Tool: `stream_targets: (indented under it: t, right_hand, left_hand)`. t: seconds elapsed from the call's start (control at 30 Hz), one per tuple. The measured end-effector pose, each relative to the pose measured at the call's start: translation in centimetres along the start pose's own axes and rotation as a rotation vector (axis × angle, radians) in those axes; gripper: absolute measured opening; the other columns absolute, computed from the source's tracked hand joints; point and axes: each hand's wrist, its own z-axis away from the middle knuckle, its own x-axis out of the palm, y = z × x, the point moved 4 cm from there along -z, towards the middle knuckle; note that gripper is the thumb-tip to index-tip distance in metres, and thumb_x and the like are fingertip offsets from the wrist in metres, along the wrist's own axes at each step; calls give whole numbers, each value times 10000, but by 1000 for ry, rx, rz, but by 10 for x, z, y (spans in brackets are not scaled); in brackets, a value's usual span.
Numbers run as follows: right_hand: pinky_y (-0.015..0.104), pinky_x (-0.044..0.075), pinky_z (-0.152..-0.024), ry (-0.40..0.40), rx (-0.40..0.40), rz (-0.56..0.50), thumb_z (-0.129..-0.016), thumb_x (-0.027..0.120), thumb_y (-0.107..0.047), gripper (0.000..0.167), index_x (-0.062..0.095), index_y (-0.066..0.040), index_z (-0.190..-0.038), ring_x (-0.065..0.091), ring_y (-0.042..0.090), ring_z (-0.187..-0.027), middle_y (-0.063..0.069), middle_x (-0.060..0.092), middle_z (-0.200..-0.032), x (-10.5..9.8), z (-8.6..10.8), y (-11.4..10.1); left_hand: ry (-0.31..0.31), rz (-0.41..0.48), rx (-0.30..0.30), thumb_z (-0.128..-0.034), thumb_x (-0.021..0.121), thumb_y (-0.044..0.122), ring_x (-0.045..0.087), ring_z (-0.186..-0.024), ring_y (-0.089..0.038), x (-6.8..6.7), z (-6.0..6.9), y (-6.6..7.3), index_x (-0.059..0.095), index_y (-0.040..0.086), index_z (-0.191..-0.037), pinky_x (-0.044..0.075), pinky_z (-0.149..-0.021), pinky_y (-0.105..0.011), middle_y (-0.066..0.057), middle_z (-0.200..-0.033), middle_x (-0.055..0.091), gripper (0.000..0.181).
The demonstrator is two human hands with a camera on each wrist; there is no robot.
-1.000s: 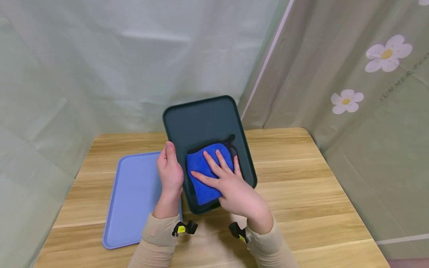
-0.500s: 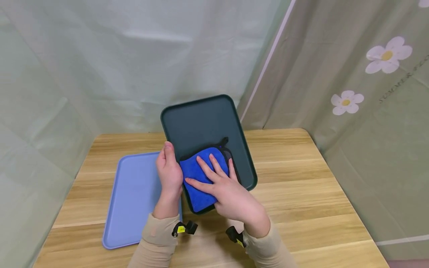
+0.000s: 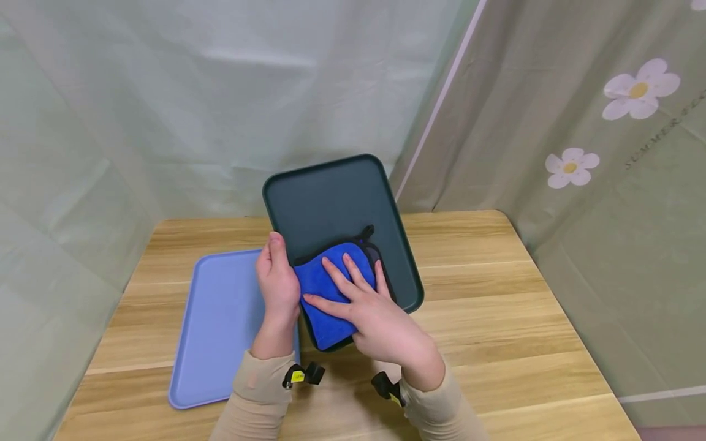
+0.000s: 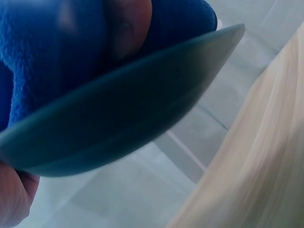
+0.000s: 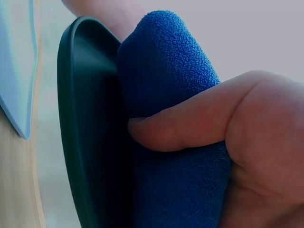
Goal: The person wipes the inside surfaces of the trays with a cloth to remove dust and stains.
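In the head view my left hand (image 3: 279, 285) grips the left rim of a dark green tray (image 3: 331, 208), which is held up at a tilt. The left wrist view has fingers (image 4: 12, 197) beneath the tray and a thumb (image 4: 130, 23) above its rim. My right hand (image 3: 380, 318) presses a folded blue cloth (image 3: 311, 278) onto the tray's lower part, fingers straight and spread. Seen from the right wrist, its thumb (image 5: 175, 126) crosses the cloth's fluffy edge and holds it. The cloth has black edging and a small black loop.
A periwinkle-blue tray (image 3: 220, 318) lies on the wooden table (image 3: 496, 318) at the left, partly behind the left forearm. Pale green curtains (image 3: 248, 110) hang behind the table and along both sides. Each wrist wears a small black camera.
My right hand has slid the cloth left and slightly down across the green tray, up to its left rim by my left hand. The tray's far end has shifted slightly left.
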Motion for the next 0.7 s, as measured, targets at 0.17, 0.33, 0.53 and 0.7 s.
stream_targets:
  t: [0.17, 0.33, 0.53, 0.7]
  right_hand:
    - [750, -72, -1198, -3, 16, -14, -747, 657, 178, 1139, 367, -462, -1642, -160, 269, -1621, -86, -108, -1780, -2, 3, 7]
    - [740, -85, -1200, 9, 54, -48, -735, 627, 202, 1170, 346, -474, -1648, -158, 272, -1622, -94, -108, -1779, -6, 8, 16]
    - [766, -68, -1191, 29, 112, -85, -749, 605, 225, 1187, 315, -486, -1654, -166, 282, -1620, -81, -106, -1781, -14, 14, 26]
    - [758, -50, -1202, 33, 158, -102, -776, 576, 230, 1163, 313, -490, -1651, -160, 287, -1621, -82, -100, -1782, -21, 19, 32]
  left_hand:
    - [1, -45, -2, -1140, 465, 468, 681, -947, -228, 0, 0, -1, 724, -14, -1041, 558, -835, -332, -48, -983, 728, 556]
    - [6, -72, -4, -1146, 482, 427, 662, -890, -193, 0, -2, -3, 663, 40, -858, 541, -799, -298, -29, -867, 659, 515]
    - [16, -99, -11, -1149, 487, 401, 572, -739, -161, -1, -2, -3, 516, 87, -726, 478, -683, -276, -8, -744, 507, 528]
    - [17, -98, -13, -1150, 481, 410, 573, -731, -162, -1, -2, -3, 519, 88, -732, 490, -685, -289, -14, -749, 523, 529]
